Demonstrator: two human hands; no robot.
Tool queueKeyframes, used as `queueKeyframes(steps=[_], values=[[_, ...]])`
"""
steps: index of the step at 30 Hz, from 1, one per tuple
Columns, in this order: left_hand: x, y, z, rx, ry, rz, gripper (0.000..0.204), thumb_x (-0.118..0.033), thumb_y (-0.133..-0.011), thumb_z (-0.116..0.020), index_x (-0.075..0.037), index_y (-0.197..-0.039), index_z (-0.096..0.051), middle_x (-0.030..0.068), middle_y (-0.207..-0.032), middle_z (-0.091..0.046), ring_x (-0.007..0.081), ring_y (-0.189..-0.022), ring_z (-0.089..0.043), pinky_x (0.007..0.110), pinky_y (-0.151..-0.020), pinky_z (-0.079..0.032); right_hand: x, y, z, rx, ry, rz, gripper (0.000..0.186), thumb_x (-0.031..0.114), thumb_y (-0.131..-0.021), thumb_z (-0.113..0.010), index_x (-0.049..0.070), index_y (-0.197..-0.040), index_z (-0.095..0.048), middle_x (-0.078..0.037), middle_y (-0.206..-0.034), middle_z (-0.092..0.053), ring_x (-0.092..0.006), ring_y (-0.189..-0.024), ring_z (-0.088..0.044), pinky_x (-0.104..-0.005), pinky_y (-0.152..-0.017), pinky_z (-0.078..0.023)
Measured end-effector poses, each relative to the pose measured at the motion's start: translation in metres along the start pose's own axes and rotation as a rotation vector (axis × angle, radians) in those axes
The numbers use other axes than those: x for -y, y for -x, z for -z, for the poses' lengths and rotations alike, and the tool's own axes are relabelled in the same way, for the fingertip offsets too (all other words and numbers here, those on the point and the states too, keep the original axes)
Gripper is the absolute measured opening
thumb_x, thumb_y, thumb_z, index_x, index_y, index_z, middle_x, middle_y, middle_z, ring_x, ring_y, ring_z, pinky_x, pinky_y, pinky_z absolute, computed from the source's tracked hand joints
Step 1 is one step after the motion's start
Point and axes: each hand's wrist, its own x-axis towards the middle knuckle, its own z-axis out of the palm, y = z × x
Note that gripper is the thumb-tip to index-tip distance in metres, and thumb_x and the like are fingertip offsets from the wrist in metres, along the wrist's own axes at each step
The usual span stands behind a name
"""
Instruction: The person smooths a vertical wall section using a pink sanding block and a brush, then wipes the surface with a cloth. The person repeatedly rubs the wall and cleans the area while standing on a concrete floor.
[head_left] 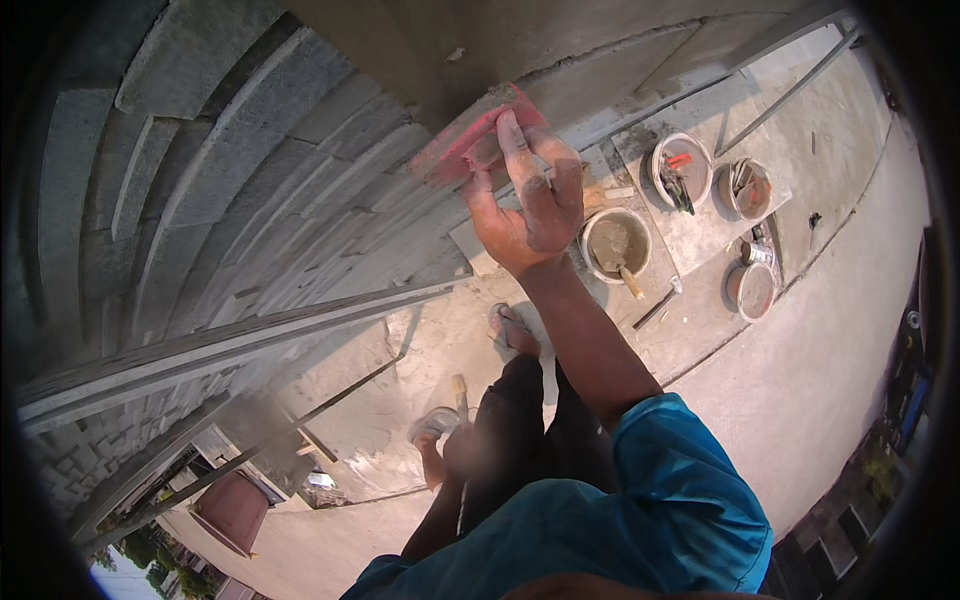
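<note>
A: What is on the far left?

B: A wall [215,180] of layered grey stone strips curves down that side. Lower, toward the middle, one sandal [436,424] is on the pale floor [350,410].

A: And the left hand [460,448]?

B: It hangs low beside the dark trousers [515,410], near a thin tool [460,390] with a tan end. It is too dark and blurred to tell whether it grips anything. The two hands are well apart.

A: Where is the red float [437,153]?

B: High, just left of the right hand [530,205], tilted with its flat face toward a smooth grey part of the wall. The thumb and fingers are clamped on its back.

A: What is farther right?

B: Below the hand, a white bucket [588,247] of grey mortar with a wooden handle poking out. Then a bucket [708,170] of tools, another tool-filled bucket [727,205], and, nearer the person, a smaller bucket [736,293] beside a can [757,254].
</note>
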Motion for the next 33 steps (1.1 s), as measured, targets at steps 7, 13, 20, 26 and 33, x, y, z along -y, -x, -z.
queueKeyframes(steps=[7,13,20,26,33], values=[[0.04,0.015,-0.064,0.004,0.499,0.172,0.012,-0.016,-0.095,-0.053,-0.006,-0.088,-0.056,0.0097,-0.07,-0.057,0.0294,-0.064,-0.059,0.041,-0.062,-0.049,0.0,-0.038,-0.018,-0.173,-0.073,0.139,0.062,-0.002,-0.063,-0.078,0.012,-0.123,-0.07,-0.004,-0.108,-0.058,-0.0228,-0.086,-0.062,-0.0341,-0.072,-0.053],[-0.006,-0.005,0.008,0.032,0.373,0.228,0.014,-0.015,-0.098,-0.049,-0.005,-0.091,-0.054,0.0151,-0.07,-0.054,0.0364,-0.064,-0.057,0.046,-0.058,-0.046,-0.009,-0.008,-0.031,-0.117,-0.135,0.031,0.055,-0.001,-0.065,-0.078,0.011,-0.119,-0.072,-0.006,-0.107,-0.059,-0.0246,-0.089,-0.061,-0.0351,-0.074,-0.054],[-0.007,-0.006,0.006,0.0,0.438,0.204,0.011,-0.01,-0.096,-0.049,-0.004,-0.088,-0.053,0.015,-0.069,-0.052,0.0364,-0.063,-0.056,0.047,-0.055,-0.044,-0.001,-0.039,-0.027,-0.111,-0.093,0.218,0.055,-0.006,-0.071,-0.079,0.003,-0.124,-0.068,-0.01,-0.114,-0.054,-0.0187,-0.091,-0.061,-0.0257,-0.067,-0.057],[-0.009,0.0,-0.012,-0.012,0.694,0.375,0.025,-0.022,-0.102,-0.047,-0.005,-0.086,-0.054,0.0102,-0.068,-0.052,0.0268,-0.06,-0.056,0.041,-0.056,-0.044,-0.016,-0.008,-0.033,-0.077,-0.084,0.243,0.053,-0.006,-0.073,-0.077,0.001,-0.124,-0.067,-0.01,-0.115,-0.053,-0.0176,-0.088,-0.061,-0.0249,-0.064,-0.055],[-0.013,-0.003,-0.004,0.083,0.493,0.404,0.03,-0.028,-0.104,-0.045,-0.006,-0.087,-0.057,0.007,-0.072,-0.056,0.0211,-0.065,-0.058,0.039,-0.058,-0.043,-0.014,-0.011,-0.03,-0.088,-0.104,0.165,0.053,-0.001,-0.07,-0.079,0.008,-0.121,-0.069,-0.007,-0.117,-0.055,-0.0241,-0.094,-0.062,-0.035,-0.074,-0.054]])
